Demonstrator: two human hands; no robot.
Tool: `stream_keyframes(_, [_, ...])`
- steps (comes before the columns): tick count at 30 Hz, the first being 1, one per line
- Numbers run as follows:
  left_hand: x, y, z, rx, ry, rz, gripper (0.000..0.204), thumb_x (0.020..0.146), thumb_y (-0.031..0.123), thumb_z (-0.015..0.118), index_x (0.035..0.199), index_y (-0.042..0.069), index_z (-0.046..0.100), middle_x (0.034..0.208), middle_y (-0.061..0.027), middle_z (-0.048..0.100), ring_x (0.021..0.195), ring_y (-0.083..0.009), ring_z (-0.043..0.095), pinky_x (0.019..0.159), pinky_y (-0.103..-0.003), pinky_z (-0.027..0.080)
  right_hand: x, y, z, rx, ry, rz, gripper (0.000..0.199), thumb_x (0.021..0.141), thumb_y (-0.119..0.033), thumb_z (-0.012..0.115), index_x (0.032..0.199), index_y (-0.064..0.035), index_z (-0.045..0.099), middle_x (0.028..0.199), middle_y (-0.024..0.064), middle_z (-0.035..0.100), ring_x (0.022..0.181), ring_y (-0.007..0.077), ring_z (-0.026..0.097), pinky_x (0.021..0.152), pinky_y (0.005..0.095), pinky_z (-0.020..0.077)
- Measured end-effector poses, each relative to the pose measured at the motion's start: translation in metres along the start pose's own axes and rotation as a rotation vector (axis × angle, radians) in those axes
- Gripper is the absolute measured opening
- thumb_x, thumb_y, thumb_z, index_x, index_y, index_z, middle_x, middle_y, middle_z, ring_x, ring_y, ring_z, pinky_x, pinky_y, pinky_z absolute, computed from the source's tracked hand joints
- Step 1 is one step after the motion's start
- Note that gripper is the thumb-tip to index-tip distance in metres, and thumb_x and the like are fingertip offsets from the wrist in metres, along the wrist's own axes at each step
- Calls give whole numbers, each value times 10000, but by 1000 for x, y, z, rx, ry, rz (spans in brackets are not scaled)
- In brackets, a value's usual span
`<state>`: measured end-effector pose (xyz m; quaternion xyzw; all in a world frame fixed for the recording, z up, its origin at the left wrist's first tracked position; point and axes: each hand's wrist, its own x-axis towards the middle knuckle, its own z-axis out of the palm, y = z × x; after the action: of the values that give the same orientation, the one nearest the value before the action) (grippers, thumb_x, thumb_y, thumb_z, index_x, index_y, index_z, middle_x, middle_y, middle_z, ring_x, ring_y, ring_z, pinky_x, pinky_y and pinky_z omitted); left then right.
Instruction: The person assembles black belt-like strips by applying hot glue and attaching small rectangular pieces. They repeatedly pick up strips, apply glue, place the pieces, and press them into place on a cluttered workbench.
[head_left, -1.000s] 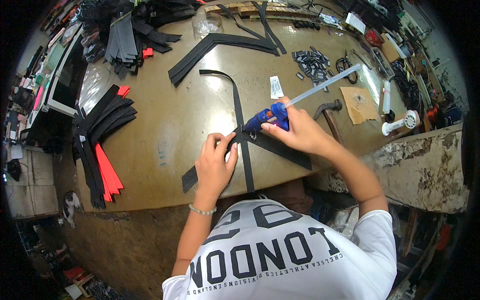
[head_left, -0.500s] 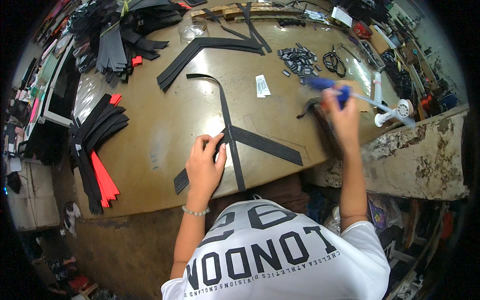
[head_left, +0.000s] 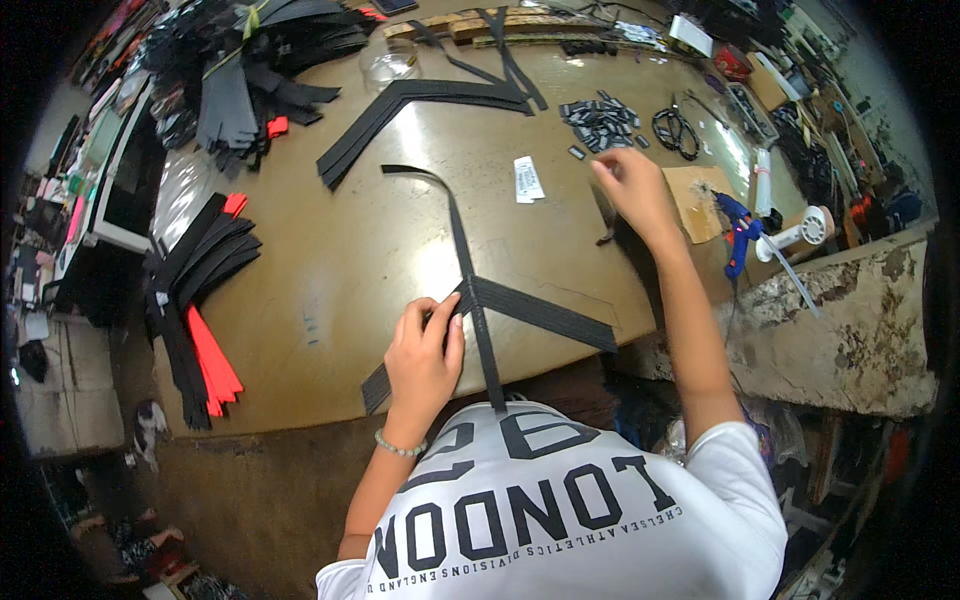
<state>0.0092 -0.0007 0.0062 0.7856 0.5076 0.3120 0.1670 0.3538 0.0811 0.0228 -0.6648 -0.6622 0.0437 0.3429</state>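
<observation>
A flat black strap piece (head_left: 545, 315), bent into a wide angle, lies near the table's front edge. Across its bend runs a narrow black strap (head_left: 487, 350), curling away at its far end and hanging toward my shirt at the near end. My left hand (head_left: 425, 350) is closed on the left arm of the bent piece, fingertips and thumb by the crossing. My right hand (head_left: 637, 195) hovers with curled fingers, thumb apart and nothing visible in it, beside a pile of small dark buckle-like pieces (head_left: 602, 122). A blue glue gun (head_left: 740, 235) rests at the right.
Cardboard (head_left: 698, 203) lies by the glue gun, with a white spool (head_left: 805, 230) beyond. Black scissors (head_left: 675, 130) and white labels (head_left: 527, 180) lie farther back. More bent straps (head_left: 400, 100) and black-and-red strips (head_left: 195, 300) occupy the far side and left edge.
My right hand has let go of the glue gun, now lying on the right, and moved left toward the small dark pieces. My left hand stays on the strap, slightly shifted in view.
</observation>
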Motion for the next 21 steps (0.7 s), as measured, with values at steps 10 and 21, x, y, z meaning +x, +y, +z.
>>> stream_keyframes(10, [-2, 1, -3, -141, 81, -85, 194, 876, 112, 688, 1064, 71, 717, 945, -94, 606, 800, -236, 614, 678, -332, 501, 4, -46, 26, 242, -73, 144, 167, 912, -157, 642, 931, 5, 605, 793, 114, 642, 705, 206, 621, 671, 330, 500])
stream_keyframes(21, [14, 8, -15, -610, -87, -467, 192, 863, 165, 752, 938, -11, 734, 827, -35, 694, 704, -63, 556, 612, -221, 449, -110, -161, 47, 1210, -391, 497, 201, 927, -30, 656, 1096, 75, 626, 1044, 126, 672, 893, 139, 672, 803, 262, 572])
